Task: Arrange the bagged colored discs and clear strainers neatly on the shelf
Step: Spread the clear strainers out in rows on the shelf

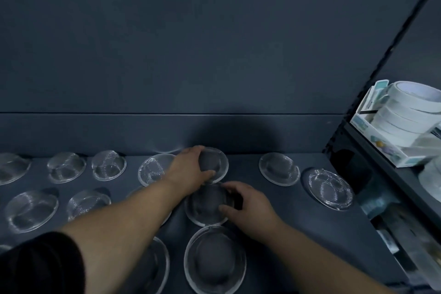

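Observation:
Several clear dome-shaped strainers lie in rows on a dark shelf (298,210). My left hand (191,169) grips the dome of a back-row strainer (220,162) with fingers and thumb curled round it. Just in front, my right hand (245,203) holds the right rim of a second strainer (205,205), fingers curled over its edge. Another strainer (214,260) lies nearest me, below that one. Further strainers sit at the right (279,168) (330,188) and at the left (108,164) (31,210). No bagged colored discs show.
A dark back wall (191,55) rises behind the shelf. To the right, a neighbouring shelf carries a white box (372,136) stacked with white tape rolls (410,107). A gap of bare shelf lies between the right-hand strainers and my right hand.

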Available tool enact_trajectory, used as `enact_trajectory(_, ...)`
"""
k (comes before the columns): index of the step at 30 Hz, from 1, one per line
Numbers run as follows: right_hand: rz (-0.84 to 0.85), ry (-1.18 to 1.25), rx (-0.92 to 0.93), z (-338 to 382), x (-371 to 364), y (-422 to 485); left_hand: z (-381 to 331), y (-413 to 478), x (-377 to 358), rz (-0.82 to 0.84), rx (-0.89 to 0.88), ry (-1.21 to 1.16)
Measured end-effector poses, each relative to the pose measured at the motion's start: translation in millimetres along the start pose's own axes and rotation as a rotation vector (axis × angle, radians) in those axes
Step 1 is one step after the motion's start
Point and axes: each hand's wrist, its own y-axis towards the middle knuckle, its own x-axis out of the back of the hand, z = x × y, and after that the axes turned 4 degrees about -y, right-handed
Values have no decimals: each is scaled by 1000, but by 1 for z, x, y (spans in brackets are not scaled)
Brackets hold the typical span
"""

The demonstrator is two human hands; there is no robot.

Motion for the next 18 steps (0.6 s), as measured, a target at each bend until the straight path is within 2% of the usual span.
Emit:
enact_trajectory(8,-91,25,-79,-24,8,-20,-6,14,-20,37,-27,56)
enact_trajectory(15,-109,15,-88,-31,14,-27,-14,-15,-21,-126,-62,-24)
enact_trajectory(18,-102,15,-87,-28,15,-30,-17,-40,-19,-89,-1,14)
